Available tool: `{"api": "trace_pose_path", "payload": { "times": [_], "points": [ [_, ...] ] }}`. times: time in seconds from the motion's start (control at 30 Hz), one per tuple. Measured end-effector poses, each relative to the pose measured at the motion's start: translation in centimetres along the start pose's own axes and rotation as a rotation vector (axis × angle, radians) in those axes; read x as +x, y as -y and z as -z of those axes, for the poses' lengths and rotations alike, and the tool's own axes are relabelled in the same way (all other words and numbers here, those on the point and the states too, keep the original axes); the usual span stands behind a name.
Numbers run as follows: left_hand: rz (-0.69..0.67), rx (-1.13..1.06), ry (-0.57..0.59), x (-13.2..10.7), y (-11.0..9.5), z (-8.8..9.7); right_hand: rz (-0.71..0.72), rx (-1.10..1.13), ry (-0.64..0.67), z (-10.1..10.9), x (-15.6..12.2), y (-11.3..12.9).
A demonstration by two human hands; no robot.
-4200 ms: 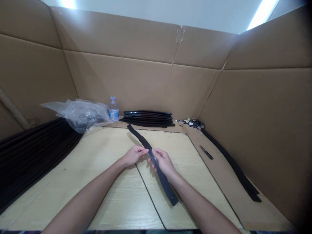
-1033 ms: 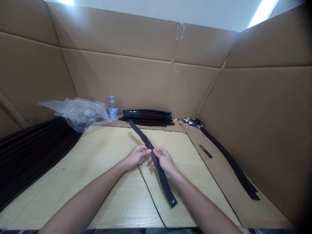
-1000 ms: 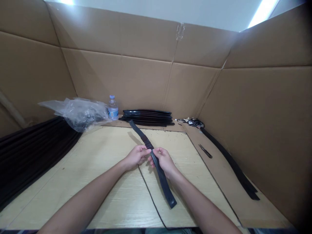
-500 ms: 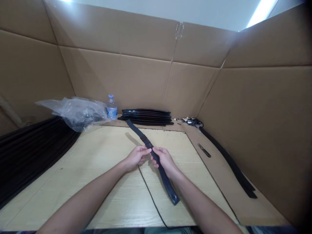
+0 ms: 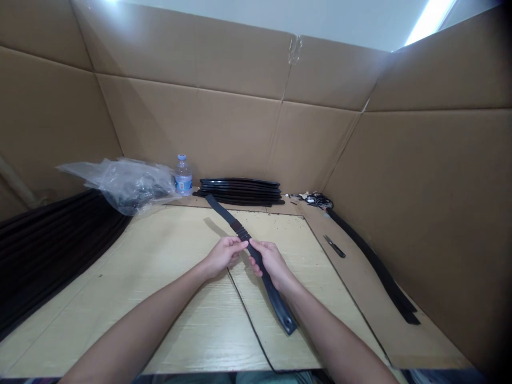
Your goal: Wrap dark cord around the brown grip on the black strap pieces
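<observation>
A long black strap runs diagonally over the wooden table, its far end near the back and its near end with a hole at the lower right. A ribbed bunch of small black loops sits on it just beyond my fingers. My left hand pinches the strap at that ribbed part from the left. My right hand is wrapped round the strap just below, fingers closed.
A flat stack of black straps lies at the back, with a water bottle and a clear plastic bag to its left. Dark strips fill the left side. A small knife and another long strap lie at right. Cardboard walls surround everything.
Both hands stay on the strap; its near end has swung slightly to the right and the ribbed bunch sits a little further up the strap. The camera has tilted a bit.
</observation>
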State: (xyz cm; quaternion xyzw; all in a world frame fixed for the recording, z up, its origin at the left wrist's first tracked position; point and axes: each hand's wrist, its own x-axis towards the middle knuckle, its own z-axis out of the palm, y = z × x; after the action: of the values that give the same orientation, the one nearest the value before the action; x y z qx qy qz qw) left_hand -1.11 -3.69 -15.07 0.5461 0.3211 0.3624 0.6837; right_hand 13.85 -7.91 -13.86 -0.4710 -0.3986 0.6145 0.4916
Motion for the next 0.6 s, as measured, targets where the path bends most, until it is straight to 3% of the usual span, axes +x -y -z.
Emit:
{"api": "trace_pose_path", "payload": {
  "times": [0.27,0.6],
  "points": [
    [-0.036,-0.021,0.11,-0.5,-0.6,0.2,0.013,0.046,0.02,-0.2,0.1,-0.4],
    [-0.043,-0.03,0.125,-0.8,-1.1,-0.7,0.017,-0.012,0.014,-0.3,-0.4,0.0]
  ]
}}
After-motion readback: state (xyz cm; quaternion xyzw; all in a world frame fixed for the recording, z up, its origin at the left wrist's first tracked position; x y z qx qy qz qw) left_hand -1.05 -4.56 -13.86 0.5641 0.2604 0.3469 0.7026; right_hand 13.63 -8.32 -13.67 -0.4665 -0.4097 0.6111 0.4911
